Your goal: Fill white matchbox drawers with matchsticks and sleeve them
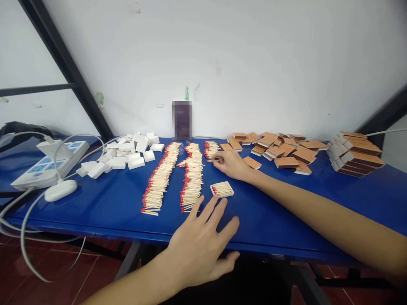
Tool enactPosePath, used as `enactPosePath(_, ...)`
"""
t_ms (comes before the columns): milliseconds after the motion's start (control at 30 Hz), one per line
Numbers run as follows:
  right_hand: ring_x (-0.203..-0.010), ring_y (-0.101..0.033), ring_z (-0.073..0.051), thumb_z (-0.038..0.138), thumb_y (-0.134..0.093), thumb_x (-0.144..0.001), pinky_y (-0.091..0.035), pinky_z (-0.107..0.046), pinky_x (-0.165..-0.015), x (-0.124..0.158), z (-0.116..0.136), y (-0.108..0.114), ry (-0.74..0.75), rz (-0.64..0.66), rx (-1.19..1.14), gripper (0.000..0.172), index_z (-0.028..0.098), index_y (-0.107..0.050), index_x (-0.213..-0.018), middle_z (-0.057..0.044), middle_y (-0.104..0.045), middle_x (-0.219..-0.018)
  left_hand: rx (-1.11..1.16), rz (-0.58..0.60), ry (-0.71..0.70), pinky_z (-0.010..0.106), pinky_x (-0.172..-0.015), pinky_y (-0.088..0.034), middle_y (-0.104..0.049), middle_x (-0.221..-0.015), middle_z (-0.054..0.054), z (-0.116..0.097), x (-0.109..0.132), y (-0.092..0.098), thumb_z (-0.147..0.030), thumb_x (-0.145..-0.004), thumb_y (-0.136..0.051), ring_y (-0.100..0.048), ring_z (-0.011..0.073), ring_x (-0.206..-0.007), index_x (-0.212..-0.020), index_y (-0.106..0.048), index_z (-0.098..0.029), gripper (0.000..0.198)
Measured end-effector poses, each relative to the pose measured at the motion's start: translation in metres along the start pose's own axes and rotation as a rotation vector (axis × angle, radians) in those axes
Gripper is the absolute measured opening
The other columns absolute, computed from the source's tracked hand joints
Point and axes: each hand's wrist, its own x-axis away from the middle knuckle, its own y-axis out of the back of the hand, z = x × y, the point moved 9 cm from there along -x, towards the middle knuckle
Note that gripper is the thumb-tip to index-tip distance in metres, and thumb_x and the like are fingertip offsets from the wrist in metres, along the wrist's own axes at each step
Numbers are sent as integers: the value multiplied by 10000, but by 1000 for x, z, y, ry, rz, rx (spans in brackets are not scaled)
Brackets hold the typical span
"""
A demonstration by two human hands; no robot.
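Observation:
My left hand (206, 237) is over the table's front edge, fingers spread, with nothing in it. Just beyond its fingertips lies a small white matchbox tray (231, 192) with several red-tipped matches (222, 189) inside. My right hand (230, 163) reaches to the near end of a short row of matches (210, 149), thumb and fingers pinched together. What is between those fingertips is too small to make out. Two longer rows of matches, the left row (162, 178) and the middle row (192, 178), run from back to front, red heads toward the left.
White empty trays (119, 162) are heaped at the back left. Orange matchbox sleeves (286, 163) lie scattered at the back right, beside stacked matchboxes (359, 154). A power strip (51, 165) with cables sits at the left. A dark blurred rectangle (182, 120) leans on the wall.

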Motion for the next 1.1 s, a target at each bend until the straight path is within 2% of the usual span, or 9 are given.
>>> enactPosePath(333,-597,-557,-139,189,-570,-798,-387,-258,-607,2,3,5,29,-7,-40,158,161,-725,-802,-20,-652,-666,-4,-6,-1,547,-1140,-296,-450,-1464,165,0,0,1,-520,-954,-466,-340,350,-1420,-1364,-491,-205,517)
enactPosePath(500,-588,-536,-147,208,-551,-816,-376,-266,-599,5,-1,11,-36,-78,-42,214,153,-736,-909,-7,-613,-626,-3,-7,-4,550,-1140,-293,-460,-1451,170,0,0,1,-520,-947,-480,-357,350,-1409,-1360,-494,-202,522)
enactPosePath(700,-646,-562,-172,196,-492,-853,-374,-288,-616,5,1,7,-32,-39,8,345,132,-731,-1093,-51,-676,-727,2,-1,-5,547,-1142,-289,-452,-1456,167,0,0,1,-521,-950,-474,-345,350,-1414,-1359,-491,-204,517)
enactPosePath(1100,-684,-575,-172,185,-463,-869,-377,-279,-654,6,5,6,-35,0,65,365,145,-746,-1096,-59,-718,-792,1,-4,-4,547,-1140,-289,-444,-1459,176,0,1,0,-522,-954,-463,-345,356,-1414,-1364,-480,-201,521)
